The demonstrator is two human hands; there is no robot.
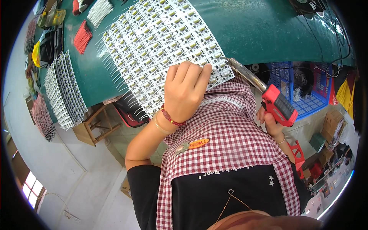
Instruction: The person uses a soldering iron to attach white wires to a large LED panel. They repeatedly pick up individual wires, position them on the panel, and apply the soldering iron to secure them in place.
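A large white panel of small circuit boards (153,42) lies on the green table, its near end reaching over the edge toward my apron. Rows of yellowish parts cover it, and thin white wires (118,78) stick out along its left side. My left hand (186,85) rests over the near part of the panel, fingers curled and closed; what they pinch, if anything, is hidden beneath them. In my right hand (271,122) is a red and black soldering gun (281,105). Its metal tip points left, close to the panel's right edge; whether it touches cannot be made out.
Bundles of red wires (82,37) and white wires (100,12) lie at the table's far left. More board panels (65,90) stand stacked at the left edge. Blue plastic baskets (310,103) sit below the table on the right, with a black cable (337,59) hanging nearby.
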